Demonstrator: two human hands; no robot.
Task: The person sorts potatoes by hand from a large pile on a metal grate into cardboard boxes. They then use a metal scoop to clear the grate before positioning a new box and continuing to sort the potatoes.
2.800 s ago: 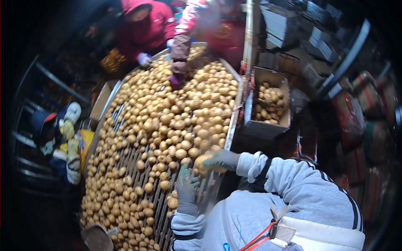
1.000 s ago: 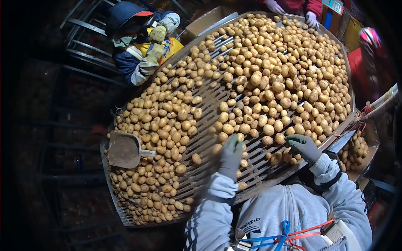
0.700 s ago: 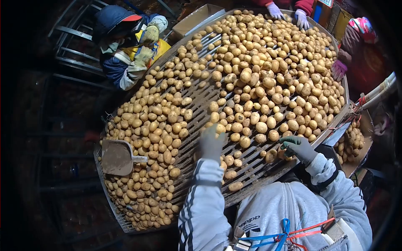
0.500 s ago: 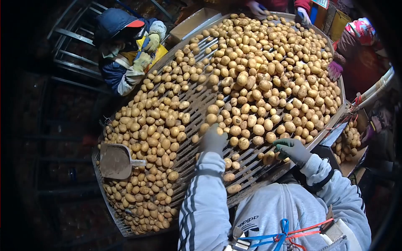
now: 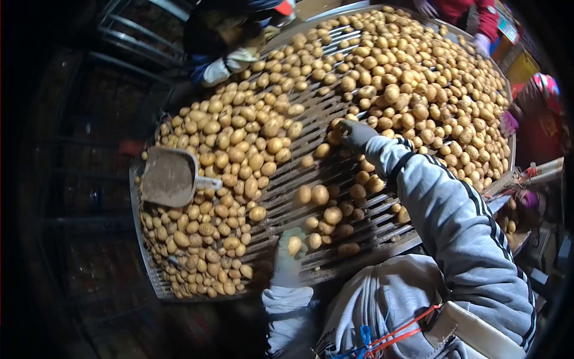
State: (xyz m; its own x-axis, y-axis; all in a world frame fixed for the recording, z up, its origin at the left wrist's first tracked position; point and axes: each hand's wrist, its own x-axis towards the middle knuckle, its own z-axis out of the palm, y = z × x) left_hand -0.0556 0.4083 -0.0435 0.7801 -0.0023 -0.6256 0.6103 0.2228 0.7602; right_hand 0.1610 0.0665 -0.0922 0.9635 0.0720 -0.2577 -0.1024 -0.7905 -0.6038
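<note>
Potatoes on a slatted counter, two gloved hands among them

Item: potatoes (image 5: 418, 90), many, yellow-brown, heaped from the centre to the upper right of the frame and in a second mass at left; looser ones lie between, on the bare slats of the counter (image 5: 284, 200).
Item: left hand (image 5: 289, 248), low centre, blurred, grasping a single potato (image 5: 294, 245); other potatoes lie just beside it.
Item: right hand (image 5: 357, 135), centre, arm stretched over the counter, fingers bent down at a potato by the heap's near edge; whether it is gripped cannot be told.
Item: scoop (image 5: 169, 178), one, flat-bladed, soiled, resting on the left mass, pale handle pointing right.
Item: co-worker's gloved hand (image 5: 241, 60), upper left, at the counter's edge.
Item: red-sleeved person (image 5: 487, 21), upper right, at the far rim.
Item: purple glove (image 5: 509, 123), right, beside the heap.
</note>
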